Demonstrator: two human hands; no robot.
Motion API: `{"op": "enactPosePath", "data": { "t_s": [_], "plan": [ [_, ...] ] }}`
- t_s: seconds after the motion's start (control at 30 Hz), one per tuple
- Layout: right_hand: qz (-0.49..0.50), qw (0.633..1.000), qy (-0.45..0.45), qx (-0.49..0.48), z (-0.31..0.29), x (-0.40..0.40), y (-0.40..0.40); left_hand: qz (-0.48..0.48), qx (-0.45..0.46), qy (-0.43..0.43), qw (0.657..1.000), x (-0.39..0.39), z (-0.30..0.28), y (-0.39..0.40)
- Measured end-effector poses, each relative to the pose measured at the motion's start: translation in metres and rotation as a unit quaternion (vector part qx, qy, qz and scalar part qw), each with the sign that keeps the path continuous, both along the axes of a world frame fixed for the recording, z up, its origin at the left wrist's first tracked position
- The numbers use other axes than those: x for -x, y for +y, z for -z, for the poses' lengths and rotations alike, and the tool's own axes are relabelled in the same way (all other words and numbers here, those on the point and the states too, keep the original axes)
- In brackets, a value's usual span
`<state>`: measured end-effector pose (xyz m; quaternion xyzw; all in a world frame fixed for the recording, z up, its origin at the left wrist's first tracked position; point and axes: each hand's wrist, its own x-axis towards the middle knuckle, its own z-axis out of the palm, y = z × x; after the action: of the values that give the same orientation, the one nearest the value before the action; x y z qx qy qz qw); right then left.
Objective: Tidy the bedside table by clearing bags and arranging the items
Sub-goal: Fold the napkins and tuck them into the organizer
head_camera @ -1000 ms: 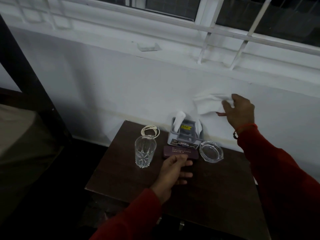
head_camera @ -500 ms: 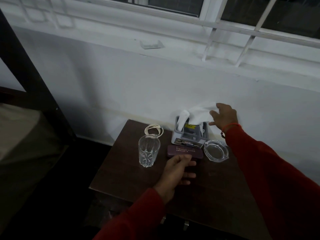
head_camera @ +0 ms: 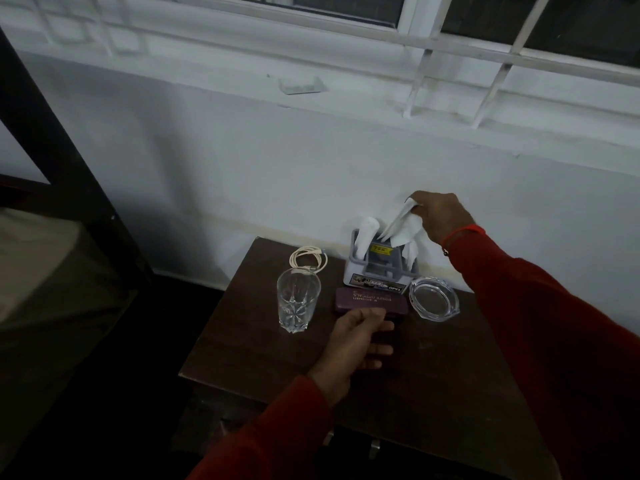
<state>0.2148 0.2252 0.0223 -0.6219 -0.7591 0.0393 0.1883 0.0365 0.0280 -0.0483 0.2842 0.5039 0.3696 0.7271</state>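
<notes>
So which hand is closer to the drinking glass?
Left. The left hand rests on the table just right of the glass, by the purple case. The right hand is farther back, holding white paper above the grey holder.

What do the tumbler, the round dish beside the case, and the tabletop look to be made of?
The tumbler looks like clear cut glass: see-through, with a star pattern at its base. The round dish seems thick clear glass too, its rim catching light. The tabletop appears to be dark brown wood or wood veneer with a slight sheen; the dim light leaves that open.
</notes>
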Motion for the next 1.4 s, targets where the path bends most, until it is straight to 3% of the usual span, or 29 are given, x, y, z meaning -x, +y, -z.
{"op": "enactPosePath", "data": {
  "t_s": [0.17,0.57,0.77,0.97,1.1,1.3,1.4],
  "plan": [
    [-0.017,0.999,-0.033,0.036,-0.007,0.023,0.010,0.006,0.001,0.005,1.000,0.000,0.002,0.001],
    [-0.005,0.998,0.053,0.012,0.008,0.023,0.006,0.014,-0.004,0.011,1.000,-0.002,0.002,-0.001],
    [-0.018,0.999,0.017,0.028,0.013,0.023,0.001,0.024,-0.002,0.021,0.999,-0.003,0.001,-0.002],
    [0.016,0.992,-0.113,-0.052,0.017,0.030,-0.006,0.026,-0.003,0.027,0.999,-0.002,0.003,-0.002],
    [0.002,0.994,-0.092,-0.058,0.024,0.024,-0.001,0.030,-0.004,0.028,0.999,-0.002,0.001,-0.003],
    [-0.059,0.996,-0.007,0.068,0.036,0.015,0.009,0.034,-0.005,0.033,0.999,-0.002,0.000,-0.003],
    [-0.060,0.996,0.034,0.056,0.040,0.020,0.008,0.039,-0.003,0.035,0.999,-0.002,-0.001,-0.003]
  ]
}}
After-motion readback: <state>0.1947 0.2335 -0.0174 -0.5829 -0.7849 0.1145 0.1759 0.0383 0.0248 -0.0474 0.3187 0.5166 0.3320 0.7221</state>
